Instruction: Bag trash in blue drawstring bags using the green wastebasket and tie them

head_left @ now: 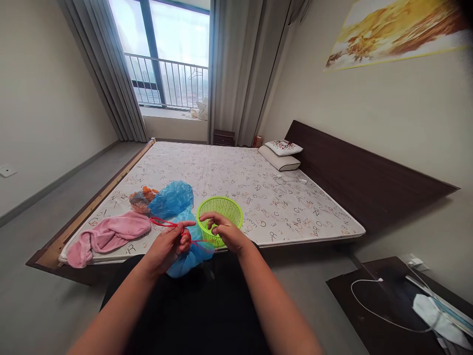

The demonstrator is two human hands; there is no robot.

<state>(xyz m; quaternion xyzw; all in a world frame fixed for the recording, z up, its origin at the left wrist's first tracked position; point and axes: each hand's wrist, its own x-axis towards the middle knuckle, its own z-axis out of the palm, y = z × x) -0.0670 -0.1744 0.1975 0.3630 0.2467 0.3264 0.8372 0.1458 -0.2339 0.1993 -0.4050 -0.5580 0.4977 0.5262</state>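
My left hand [172, 246] is closed around a thin red cord [162, 222], which loops out to the left and trails a strand to the right. Fingers apart and curved, my right hand [224, 230] hovers just right of it, in front of a lime-green plastic basket [232, 209]. I cannot make out anything between its fingers. Beneath and behind the hands lies a crumpled blue plastic bag [172, 197], part of it hanging over the mattress edge by my lap. Left of the bag are an orange and grey bundle [144, 199] and a pink fuzzy cloth [114, 234].
The bare mattress [207, 167] has a letter print and a wooden frame edge [99, 202] at left. Two pillows [281, 155] rest by the dark headboard [351, 162]. At lower right, a dark nightstand [369, 305] holds a white cable [384, 323] and a mask-like white item [428, 313].
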